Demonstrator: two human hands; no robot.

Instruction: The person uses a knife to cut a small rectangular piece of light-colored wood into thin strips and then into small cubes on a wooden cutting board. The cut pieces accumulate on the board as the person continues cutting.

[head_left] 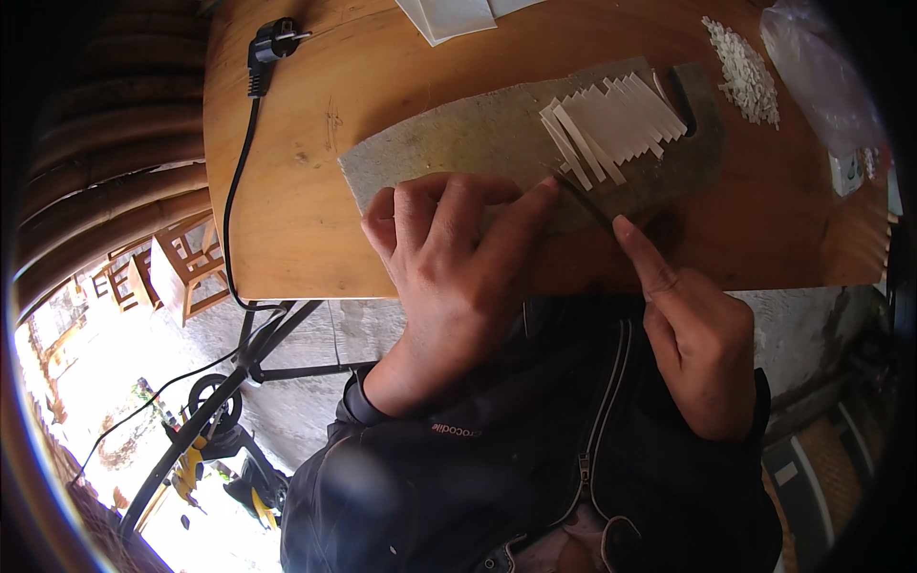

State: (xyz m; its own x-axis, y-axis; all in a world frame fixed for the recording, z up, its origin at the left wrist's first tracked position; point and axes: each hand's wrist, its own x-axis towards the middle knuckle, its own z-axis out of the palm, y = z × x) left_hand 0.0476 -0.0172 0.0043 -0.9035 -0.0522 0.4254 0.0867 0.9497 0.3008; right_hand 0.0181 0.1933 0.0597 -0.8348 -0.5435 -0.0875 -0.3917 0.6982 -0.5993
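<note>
A worn grey board (392, 153) lies slantwise on the wooden table. My left hand (454, 244) rests on its near edge with the fingers curled down and their tips hidden. The left thumb reaches right, to the tip of a thin dark knife (594, 208). My right hand (695, 329) grips this knife, its index finger stretched along the back of the blade; the handle is hidden in the palm. Just beyond the blade, thin pale strips (616, 119) overlap in a fanned row on the board. Whatever is under my left fingers cannot be seen.
A heap of small white pieces (743, 72) sits at the far right beside a clear plastic bag (821, 72). Pale sheets (449, 17) lie at the far edge. A black plug (274, 43) rests at left, its cord running off the table (296, 229).
</note>
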